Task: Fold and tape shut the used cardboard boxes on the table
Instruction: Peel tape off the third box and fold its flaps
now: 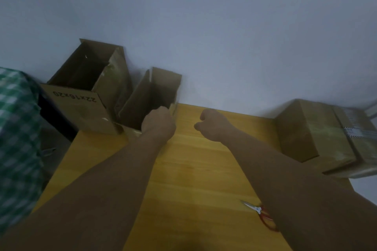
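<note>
Cardboard, brown and worn: two open boxes stand at the far left corner of the yellow wooden table (193,169), both against the pale wall (204,26); the larger box (81,108) overhangs the table's left edge and bears "22x16x20" on its near face, upside down from this view; the smaller box (140,100) sits touching it on the right, flaps up.

Left hand (158,123) is at the smaller box's near right corner, fingers curled over the rim – gripping it; right hand (212,124) is above bare table just beside, fingers curled in, holding nothing.

Closed boxes (302,132) are grouped at the far right corner, well apart; a printed tape strip (355,131) crosses one – print too blurred to read.

Red-handled scissors (259,211) lie near the front, partly hidden under the right forearm; green checked cloth (14,128) fills the left margin.
</note>
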